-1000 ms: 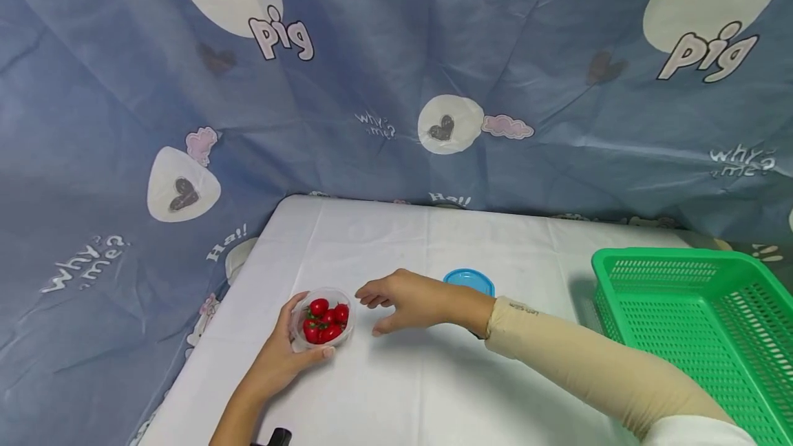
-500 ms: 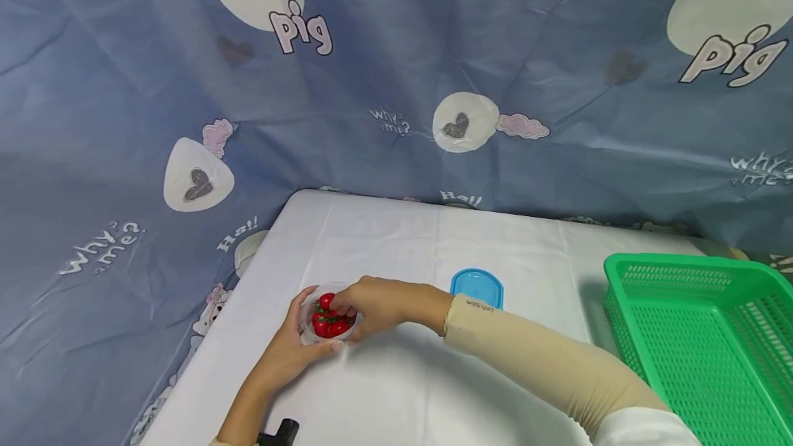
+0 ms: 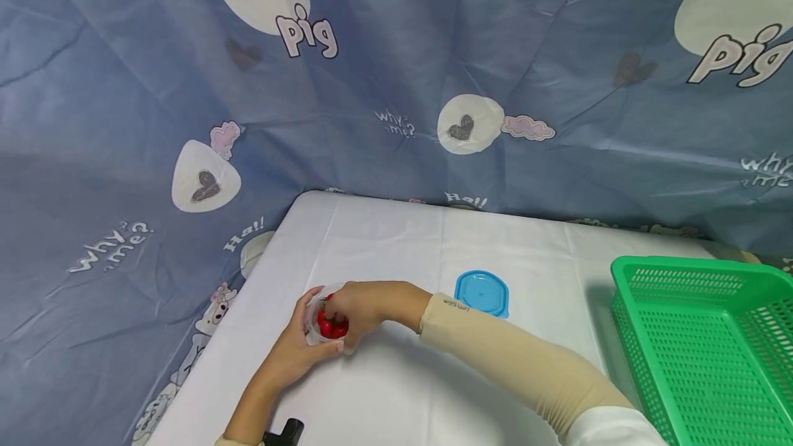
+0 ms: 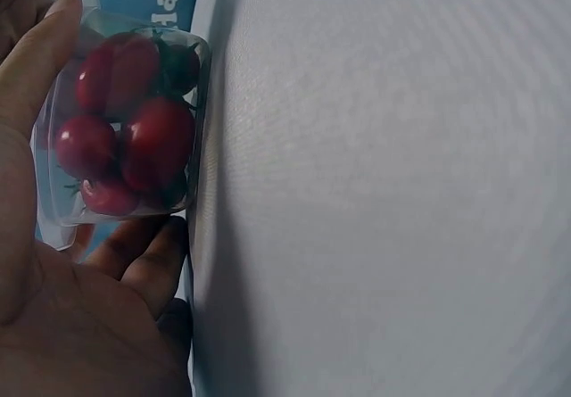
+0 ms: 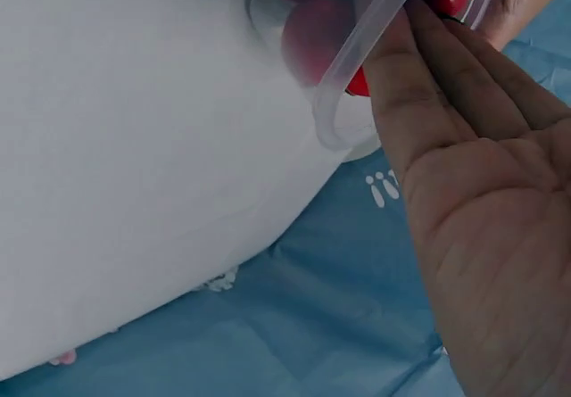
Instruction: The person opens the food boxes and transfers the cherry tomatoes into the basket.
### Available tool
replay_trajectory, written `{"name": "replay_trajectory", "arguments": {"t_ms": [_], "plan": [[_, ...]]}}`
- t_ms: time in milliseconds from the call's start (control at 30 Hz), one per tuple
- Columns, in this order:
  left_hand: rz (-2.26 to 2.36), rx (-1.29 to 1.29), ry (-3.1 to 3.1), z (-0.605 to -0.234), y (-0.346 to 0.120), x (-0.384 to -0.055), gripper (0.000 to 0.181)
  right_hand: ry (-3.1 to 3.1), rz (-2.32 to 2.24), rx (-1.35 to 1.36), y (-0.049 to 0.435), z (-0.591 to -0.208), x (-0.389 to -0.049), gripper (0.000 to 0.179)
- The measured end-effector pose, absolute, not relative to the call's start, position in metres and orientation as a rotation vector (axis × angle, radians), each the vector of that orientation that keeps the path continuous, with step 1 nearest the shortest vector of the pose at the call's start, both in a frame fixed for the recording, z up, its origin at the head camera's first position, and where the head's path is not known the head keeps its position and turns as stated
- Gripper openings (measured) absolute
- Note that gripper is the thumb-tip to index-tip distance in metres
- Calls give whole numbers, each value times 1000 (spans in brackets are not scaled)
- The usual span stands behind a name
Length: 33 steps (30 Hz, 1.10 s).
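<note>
Several red cherry tomatoes [image 3: 332, 327] with green stems fill a small clear plastic container [image 4: 59, 236]. My left hand [image 3: 294, 351] holds this container from its left side, thumb along the near side and fingers around the far side. From the right, my right hand [image 3: 367, 303] reaches over the rim, its fingers in among the tomatoes. In the right wrist view, the fingers [image 5: 406, 94] pass inside the translucent rim [image 5: 366, 49] and their tips are hidden. I cannot tell whether they pinch a tomato.
A blue lid [image 3: 482, 292] lies flat on the white-covered table [image 3: 396, 246], right of the container. A green plastic basket [image 3: 700, 266] stands at the table's right side. Patterned blue cloth [image 3: 384, 74] hangs behind and to the left.
My right hand has moved left from beside the container to over it, with its fingers now inside among the tomatoes. My left hand keeps its hold on the container.
</note>
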State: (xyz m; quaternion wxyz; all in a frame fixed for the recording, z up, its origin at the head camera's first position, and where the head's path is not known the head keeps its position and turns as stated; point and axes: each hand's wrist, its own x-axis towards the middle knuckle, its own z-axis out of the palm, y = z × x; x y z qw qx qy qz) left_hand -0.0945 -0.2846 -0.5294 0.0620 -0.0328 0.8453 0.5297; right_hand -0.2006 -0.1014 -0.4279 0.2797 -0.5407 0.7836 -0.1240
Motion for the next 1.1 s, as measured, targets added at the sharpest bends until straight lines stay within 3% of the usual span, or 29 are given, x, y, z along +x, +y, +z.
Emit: {"name": "replay_trajectory", "arguments": {"t_ms": [167, 500, 700, 933, 1100], "plan": [[1606, -103, 2560, -530, -284, -94, 112, 2089, -387, -1406, -102, -433, -204, 36], [1605, -96, 2570, -528, -283, -94, 108, 2019, -611, -1279, -95, -441, -210, 64], [1603, -83, 2577, -527, -285, -95, 109, 2055, -585, -1357, -98, -443, -202, 67], [1581, -118, 2560, -529, -285, -95, 110, 2081, -651, -1331, -99, -447, -200, 88], [1609, -68, 2572, -530, -285, -94, 109, 2090, -668, -1355, -99, -454, -197, 78]]}}
